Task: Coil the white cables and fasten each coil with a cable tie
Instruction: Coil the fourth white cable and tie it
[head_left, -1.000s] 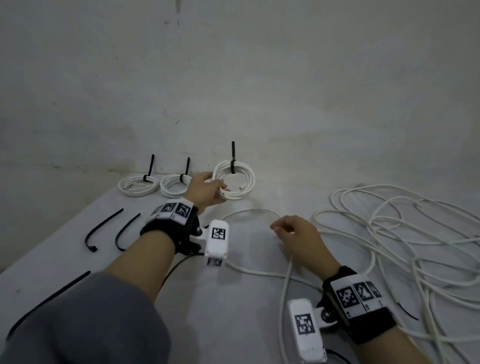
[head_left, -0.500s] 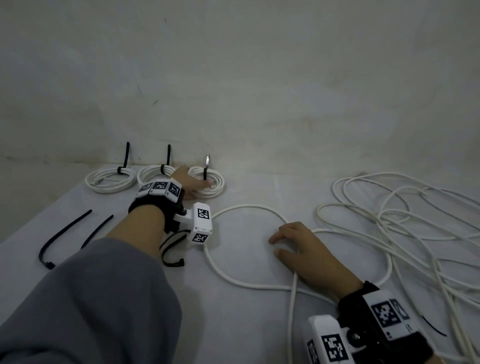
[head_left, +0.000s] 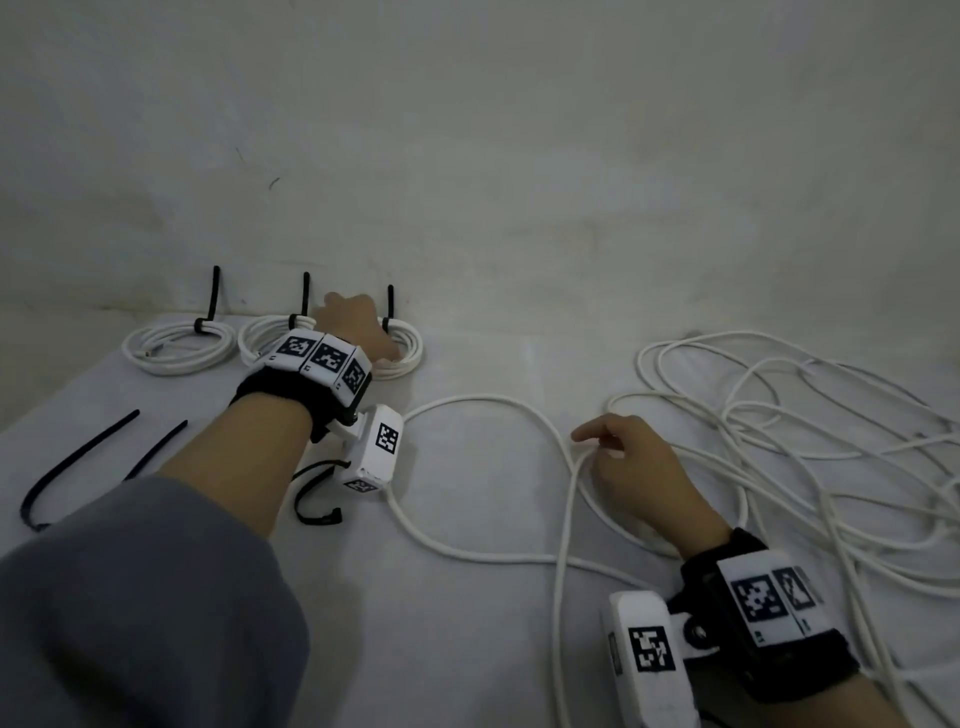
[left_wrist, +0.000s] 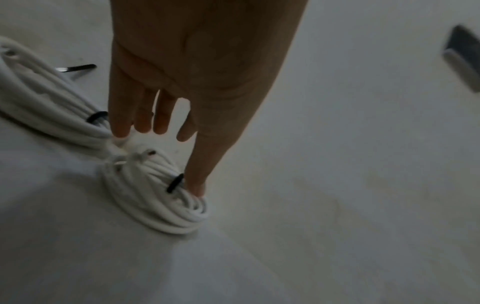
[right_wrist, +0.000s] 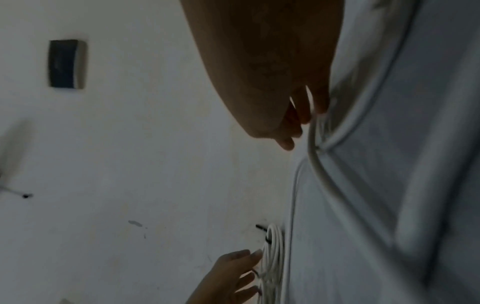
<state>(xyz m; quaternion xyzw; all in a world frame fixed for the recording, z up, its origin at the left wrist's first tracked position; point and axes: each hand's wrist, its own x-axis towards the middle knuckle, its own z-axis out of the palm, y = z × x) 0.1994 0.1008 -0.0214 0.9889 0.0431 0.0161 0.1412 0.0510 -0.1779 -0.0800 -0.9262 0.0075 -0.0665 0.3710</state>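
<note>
Left hand (head_left: 353, 325) released, fingers straight on tied coil (head_left: 402, 345). Right hand (head_left: 631, 467) pinching loose cable (head_left: 563, 519): light, limp, springy; take hold at crossing under grip.

Three white coils lie flat in a row along the table's far edge by the wall: the left coil (head_left: 179, 347); the middle coil (head_left: 262, 340), partly hidden; the right coil (head_left: 406, 347), with a fingertip touching it; each is cinched by a black cable tie (head_left: 212, 296) whose tail stands upright; two loose black ties (head_left: 78, 465) lie near the left edge, curved, close together; the uncoiled white cable (head_left: 467, 410) forms one wide loop mid-table and runs into a tangled pile (head_left: 810, 415) on the right
</note>
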